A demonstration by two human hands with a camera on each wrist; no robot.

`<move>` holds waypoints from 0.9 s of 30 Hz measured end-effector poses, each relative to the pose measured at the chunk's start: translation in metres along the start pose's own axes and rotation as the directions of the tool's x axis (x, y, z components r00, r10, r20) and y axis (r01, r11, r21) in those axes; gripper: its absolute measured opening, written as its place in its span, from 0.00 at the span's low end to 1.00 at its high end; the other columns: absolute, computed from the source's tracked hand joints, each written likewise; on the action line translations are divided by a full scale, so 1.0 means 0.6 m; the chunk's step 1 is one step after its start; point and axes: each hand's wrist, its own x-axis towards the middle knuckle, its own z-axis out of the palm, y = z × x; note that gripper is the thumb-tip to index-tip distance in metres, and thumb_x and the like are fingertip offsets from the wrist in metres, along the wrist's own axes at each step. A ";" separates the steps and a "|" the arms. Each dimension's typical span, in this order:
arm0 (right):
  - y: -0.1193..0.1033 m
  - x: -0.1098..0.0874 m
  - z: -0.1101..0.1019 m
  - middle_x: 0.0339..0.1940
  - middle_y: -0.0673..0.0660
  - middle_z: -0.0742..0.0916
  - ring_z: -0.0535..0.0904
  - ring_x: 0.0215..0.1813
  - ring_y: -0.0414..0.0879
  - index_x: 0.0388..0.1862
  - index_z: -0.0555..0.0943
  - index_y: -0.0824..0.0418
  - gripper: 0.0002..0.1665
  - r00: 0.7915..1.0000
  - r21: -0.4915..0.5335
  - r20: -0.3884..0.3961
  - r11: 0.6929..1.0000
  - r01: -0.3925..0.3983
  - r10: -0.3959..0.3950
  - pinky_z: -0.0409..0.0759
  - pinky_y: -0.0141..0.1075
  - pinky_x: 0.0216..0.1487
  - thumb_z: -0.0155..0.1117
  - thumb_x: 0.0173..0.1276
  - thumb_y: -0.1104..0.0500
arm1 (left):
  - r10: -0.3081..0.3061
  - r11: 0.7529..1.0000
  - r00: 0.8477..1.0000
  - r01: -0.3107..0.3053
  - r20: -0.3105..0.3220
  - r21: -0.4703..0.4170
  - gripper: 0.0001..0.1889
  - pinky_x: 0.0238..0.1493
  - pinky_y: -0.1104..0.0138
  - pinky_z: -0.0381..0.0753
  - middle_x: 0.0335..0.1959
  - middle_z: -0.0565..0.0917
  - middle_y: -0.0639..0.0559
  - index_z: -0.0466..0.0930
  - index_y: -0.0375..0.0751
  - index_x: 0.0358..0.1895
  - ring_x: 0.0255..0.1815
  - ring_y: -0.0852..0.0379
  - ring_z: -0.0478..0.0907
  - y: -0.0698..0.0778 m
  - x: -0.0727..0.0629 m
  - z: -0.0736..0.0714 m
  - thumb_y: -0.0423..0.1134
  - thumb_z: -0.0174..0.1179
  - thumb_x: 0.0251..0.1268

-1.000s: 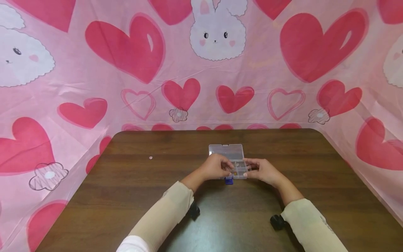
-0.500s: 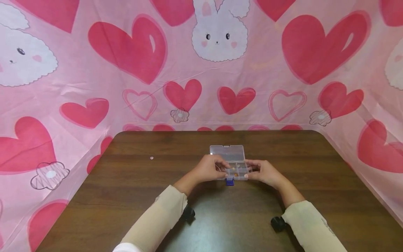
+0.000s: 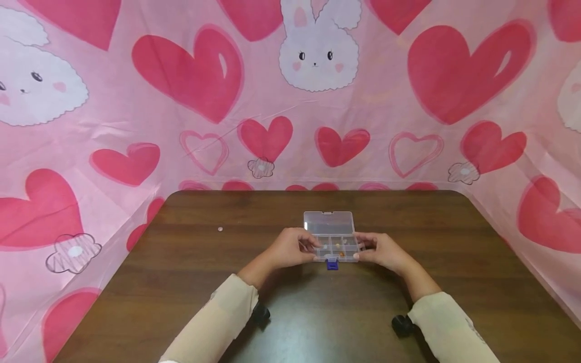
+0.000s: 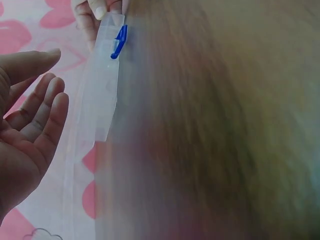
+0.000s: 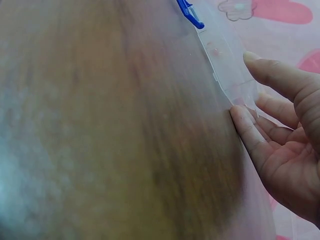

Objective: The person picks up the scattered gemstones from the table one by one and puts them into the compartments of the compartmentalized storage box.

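A clear plastic compartment box (image 3: 329,223) stands on the table with its lid raised at the back and a blue latch (image 3: 333,264) hanging at the front. Small pieces lie in its compartments, among them an orange one (image 3: 342,254) and a yellowish one (image 3: 338,246). My right hand (image 3: 383,249) holds the box's right end, thumb at the front corner and fingers along the side. At the left end is my left hand (image 3: 290,248), its fingers loosely bent. The left wrist view shows that hand (image 4: 30,130) with nothing between thumb and fingers, beside the box (image 4: 100,100).
A small pale pink round piece (image 3: 220,229) lies alone on the brown wooden table (image 3: 190,282), left of the box. Pink cloth (image 3: 281,101) printed with hearts and rabbits hangs behind and along both sides. Black camera mounts (image 3: 402,326) sit at the wrists.
My left hand has drawn back leftward from over the compartments to the box's left end, uncovering more of the inside. My right hand stays at the right end.
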 end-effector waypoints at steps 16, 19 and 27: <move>0.006 0.002 -0.001 0.49 0.62 0.85 0.79 0.49 0.52 0.66 0.72 0.69 0.40 1.000 -0.026 -0.009 1.000 -0.008 0.008 0.79 0.32 0.44 0.75 0.58 0.56 | 0.003 1.000 0.998 -0.001 -0.060 0.029 0.11 0.35 0.67 0.82 0.31 0.85 0.49 0.87 0.35 0.38 0.32 0.56 0.82 -0.016 -0.041 -0.039 0.28 0.74 0.48; 0.005 0.003 0.000 0.49 0.62 0.84 0.78 0.49 0.52 0.67 0.72 0.69 0.39 1.000 -0.024 -0.006 1.000 -0.010 0.010 0.79 0.33 0.44 0.75 0.59 0.56 | -0.005 0.999 0.998 0.007 -0.068 0.033 0.11 0.36 0.67 0.82 0.32 0.85 0.47 0.87 0.35 0.37 0.32 0.56 0.82 -0.019 -0.046 -0.047 0.28 0.74 0.48; 0.007 0.003 0.000 0.49 0.61 0.84 0.78 0.49 0.52 0.66 0.73 0.67 0.40 1.000 -0.044 -0.006 0.999 -0.023 0.022 0.79 0.34 0.46 0.76 0.58 0.54 | 0.007 0.999 0.995 -0.004 -0.098 0.033 0.12 0.36 0.62 0.83 0.33 0.85 0.42 0.86 0.31 0.39 0.32 0.55 0.81 -0.029 -0.061 -0.063 0.27 0.74 0.48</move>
